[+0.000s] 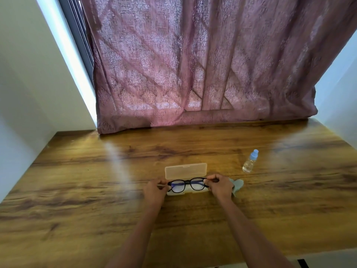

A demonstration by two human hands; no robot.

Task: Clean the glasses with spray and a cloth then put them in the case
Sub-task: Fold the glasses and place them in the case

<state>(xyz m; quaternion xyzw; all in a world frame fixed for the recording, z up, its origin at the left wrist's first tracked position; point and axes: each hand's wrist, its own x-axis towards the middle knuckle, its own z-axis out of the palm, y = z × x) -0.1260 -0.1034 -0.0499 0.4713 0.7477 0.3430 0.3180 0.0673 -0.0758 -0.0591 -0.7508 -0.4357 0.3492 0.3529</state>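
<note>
Black-framed glasses (187,183) are held over the open translucent case (185,170), whose lid stands up behind them and whose white tray lies below. My left hand (154,190) pinches the left end of the frame. My right hand (220,185) pinches the right end. A pale grey-green cloth (237,185) lies on the table right beside my right hand, partly hidden by it. A small clear spray bottle (250,161) with a light blue cap stands to the far right.
The wooden table (96,190) runs wide to both sides. A pink patterned curtain (193,64) hangs down to the table's back edge. White walls close in at left and right.
</note>
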